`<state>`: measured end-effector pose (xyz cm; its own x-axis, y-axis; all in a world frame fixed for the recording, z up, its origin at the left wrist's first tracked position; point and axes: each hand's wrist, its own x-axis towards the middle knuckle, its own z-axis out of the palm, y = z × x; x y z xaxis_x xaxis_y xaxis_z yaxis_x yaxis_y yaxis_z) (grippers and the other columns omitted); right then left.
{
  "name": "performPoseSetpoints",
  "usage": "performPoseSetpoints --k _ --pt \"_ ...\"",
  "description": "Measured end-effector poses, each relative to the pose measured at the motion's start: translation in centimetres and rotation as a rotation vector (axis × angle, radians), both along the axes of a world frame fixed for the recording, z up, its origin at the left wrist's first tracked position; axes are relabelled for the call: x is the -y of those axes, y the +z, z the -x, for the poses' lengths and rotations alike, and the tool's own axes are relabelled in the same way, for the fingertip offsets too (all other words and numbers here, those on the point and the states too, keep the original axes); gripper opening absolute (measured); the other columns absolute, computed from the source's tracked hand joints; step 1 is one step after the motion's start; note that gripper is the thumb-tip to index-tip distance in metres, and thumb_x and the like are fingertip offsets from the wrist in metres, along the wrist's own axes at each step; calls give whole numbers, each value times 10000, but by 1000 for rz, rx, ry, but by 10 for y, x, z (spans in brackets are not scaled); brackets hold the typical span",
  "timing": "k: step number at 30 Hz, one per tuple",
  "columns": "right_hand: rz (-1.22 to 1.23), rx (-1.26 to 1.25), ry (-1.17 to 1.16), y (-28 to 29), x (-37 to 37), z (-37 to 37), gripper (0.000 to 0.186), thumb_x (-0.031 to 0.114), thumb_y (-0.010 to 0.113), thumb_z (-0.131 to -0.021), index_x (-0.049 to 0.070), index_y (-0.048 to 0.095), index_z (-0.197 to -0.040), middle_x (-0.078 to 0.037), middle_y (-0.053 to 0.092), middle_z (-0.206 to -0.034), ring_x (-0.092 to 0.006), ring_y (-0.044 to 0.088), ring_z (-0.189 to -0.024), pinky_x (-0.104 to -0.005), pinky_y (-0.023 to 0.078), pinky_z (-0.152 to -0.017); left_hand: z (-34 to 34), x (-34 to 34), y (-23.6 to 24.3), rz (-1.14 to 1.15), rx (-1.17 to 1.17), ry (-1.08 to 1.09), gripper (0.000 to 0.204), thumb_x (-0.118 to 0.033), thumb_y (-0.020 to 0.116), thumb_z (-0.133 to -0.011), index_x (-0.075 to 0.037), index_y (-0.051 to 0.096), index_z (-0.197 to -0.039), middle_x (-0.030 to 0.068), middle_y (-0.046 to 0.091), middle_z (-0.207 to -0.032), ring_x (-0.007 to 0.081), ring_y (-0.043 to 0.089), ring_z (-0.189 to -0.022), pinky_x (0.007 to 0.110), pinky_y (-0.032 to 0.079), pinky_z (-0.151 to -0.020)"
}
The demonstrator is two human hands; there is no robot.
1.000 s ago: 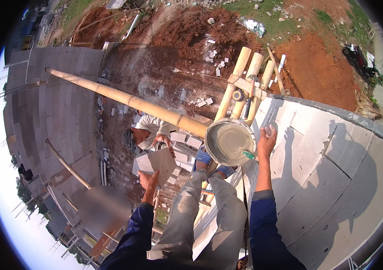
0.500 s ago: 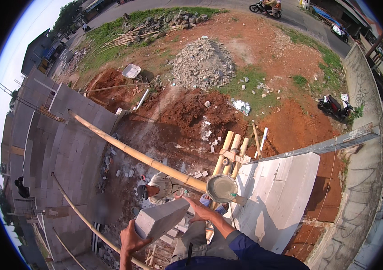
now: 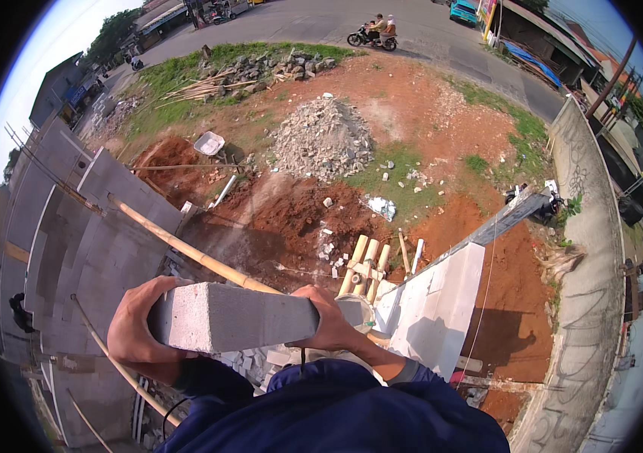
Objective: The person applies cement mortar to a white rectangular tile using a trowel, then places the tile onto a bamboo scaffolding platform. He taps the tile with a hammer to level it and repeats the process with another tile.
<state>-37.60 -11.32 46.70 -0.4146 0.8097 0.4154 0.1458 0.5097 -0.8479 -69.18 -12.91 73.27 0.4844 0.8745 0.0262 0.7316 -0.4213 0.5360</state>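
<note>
A light grey lightweight concrete block (image 3: pixel 257 315) is held up close in front of me, lying lengthwise from left to right. My left hand (image 3: pixel 138 321) clasps its left end, fingers over the top edge and palm at the side. My right hand (image 3: pixel 326 320) grips the opposite end. Just beyond the right hand sits a round bucket (image 3: pixel 357 307) of grey mix, partly hidden by that hand. The block and my arms cover most of what lies directly below.
A bamboo pole (image 3: pixel 189 247) runs slantwise across the gap toward the block. To the right stands a pale block wall (image 3: pixel 442 298), with a grey beam (image 3: pixel 480 226) beyond it. Bamboo posts (image 3: pixel 364 264) rise beside the bucket. Rubble (image 3: pixel 323 136) is heaped farther out below.
Both hands have raised the block closer to me and turned it more level. The person below is now hidden from sight. A motorcycle on the road has moved left.
</note>
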Motion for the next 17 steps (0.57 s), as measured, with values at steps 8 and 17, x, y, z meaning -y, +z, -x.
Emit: performPoseSetpoints --k 8,17 --pt "129 -51 -138 63 22 -48 905 255 1051 -596 22 608 -1350 -127 648 -1259 -286 634 -1196 -437 501 -1022 -27 -27 35 -236 45 -236 1076 -231 974 -569 12 542 -1523 252 701 -1344 410 720 -1192 487 564 -1011" --pt "250 -376 -249 121 49 -66 871 22 959 -664 -7 492 -1399 -170 667 -1275 -268 693 -1177 -417 563 -994 1 -137 -56 -232 1197 -478 1436 -925 719 -720 -98 144 -1744 235 224 -1762 400 215 -1637 588 158 -1326"
